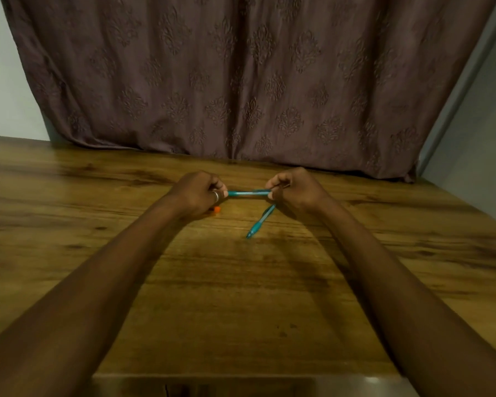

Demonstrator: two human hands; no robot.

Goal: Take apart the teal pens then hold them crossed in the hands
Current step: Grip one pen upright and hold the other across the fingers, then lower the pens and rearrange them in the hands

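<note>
A teal pen [248,193] is stretched level between both hands above the wooden table [241,282]. My left hand [198,194], with a ring on one finger, is closed on its left end. My right hand [294,190] grips the right end. A second teal pen [259,223] slants down and to the left from under my right hand, its tip close to the table; I cannot tell whether that hand holds it or it rests on the table.
A small orange piece [216,209] lies on the table just under my left hand. A brown patterned curtain [255,81] hangs behind the table's far edge. A pale wall [476,133] rises at the right.
</note>
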